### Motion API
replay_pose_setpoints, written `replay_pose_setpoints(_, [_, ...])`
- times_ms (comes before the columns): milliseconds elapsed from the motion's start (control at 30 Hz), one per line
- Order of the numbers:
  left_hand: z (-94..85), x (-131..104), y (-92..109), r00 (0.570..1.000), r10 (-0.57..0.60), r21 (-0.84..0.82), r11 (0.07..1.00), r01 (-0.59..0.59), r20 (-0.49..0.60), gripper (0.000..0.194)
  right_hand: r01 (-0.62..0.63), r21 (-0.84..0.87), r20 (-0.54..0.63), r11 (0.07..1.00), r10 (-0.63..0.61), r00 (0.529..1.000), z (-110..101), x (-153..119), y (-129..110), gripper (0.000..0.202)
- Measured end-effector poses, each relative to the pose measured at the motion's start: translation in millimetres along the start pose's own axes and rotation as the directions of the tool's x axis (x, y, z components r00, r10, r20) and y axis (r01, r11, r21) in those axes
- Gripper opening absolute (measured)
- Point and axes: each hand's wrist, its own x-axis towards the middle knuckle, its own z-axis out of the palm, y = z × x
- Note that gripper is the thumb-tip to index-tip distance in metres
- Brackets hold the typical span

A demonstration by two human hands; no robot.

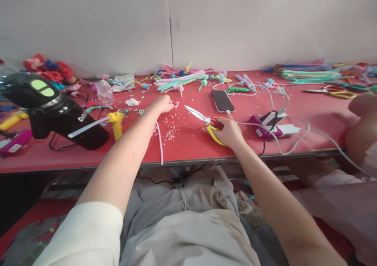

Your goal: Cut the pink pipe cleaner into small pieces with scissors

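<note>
My left hand (163, 104) is low over the red table, its fingers closed at a small pink fuzzy piece (176, 105); whether it is gripped is hard to see. From under that forearm a pink pipe cleaner (160, 144) runs toward the table's front edge. My right hand (229, 131) is wrapped round the yellow and red handles of the scissors (200, 116), whose blades point left toward my other hand. Pink clippings (171, 133) are scattered on the table between both hands.
Behind my hands lie bundled pipe cleaners (182, 79) and a phone (223, 101) on a cable. A purple power strip (260, 126) stands at right, near another person's arm (361, 120). At left are a black bottle (73, 118) and a yellow glue gun (117, 124).
</note>
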Motion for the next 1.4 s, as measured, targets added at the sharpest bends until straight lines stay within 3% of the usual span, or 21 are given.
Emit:
replay_pose_setpoints(367, [-7.6, -1, -2, 0.994, 0.001, -0.085, 0.996, -0.010, -0.107, 0.036, -0.002, 0.008, 0.003, 1.000, 0.002, 1.000, -2, -1, -2, 0.055])
replay_pose_setpoints(700, [0.6, -21, -16, 0.969, 0.095, -0.177, 0.975, -0.138, -0.229, 0.037, -0.002, 0.015, 0.010, 1.000, 0.002, 1.000, -2, 0, -1, 0.056])
replay_pose_setpoints(967, [0.0, -27, -25, 0.975, 0.084, -0.137, 0.984, -0.114, -0.204, 0.034, 0.017, 0.011, -0.001, 1.000, -0.017, 1.000, -4, 1, -3, 0.060])
replay_pose_setpoints(1400, [7.0, -9, -9, 0.976, 0.099, -0.051, 0.993, -0.111, -0.193, 0.035, 0.035, 0.008, 0.008, 0.999, -0.035, 0.999, -1, 1, 1, 0.059])
